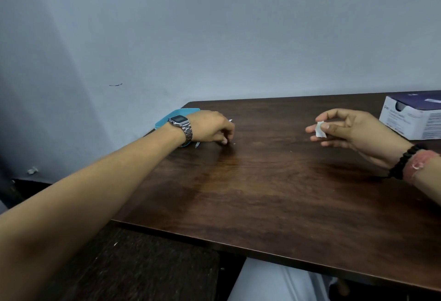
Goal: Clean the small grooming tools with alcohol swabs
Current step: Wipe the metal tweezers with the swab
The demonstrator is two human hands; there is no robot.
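My right hand [343, 127] hovers above the right side of the wooden table [274, 193] and pinches a small white alcohol swab [319, 129] between thumb and fingers. My left hand [210, 127], with a metal watch on the wrist, rests on the table's far left with its fingers curled down over something small; only thin white or silvery tips [230, 121] stick out beside the fingers, and what they belong to is hidden. A light blue flat object [171, 115] lies under and behind my left wrist.
A white and dark purple box of swabs [412, 119] stands at the table's far right edge. A pale wall runs right behind the table. A dark bench lies below the table's left edge, and my lap shows at the near edge.
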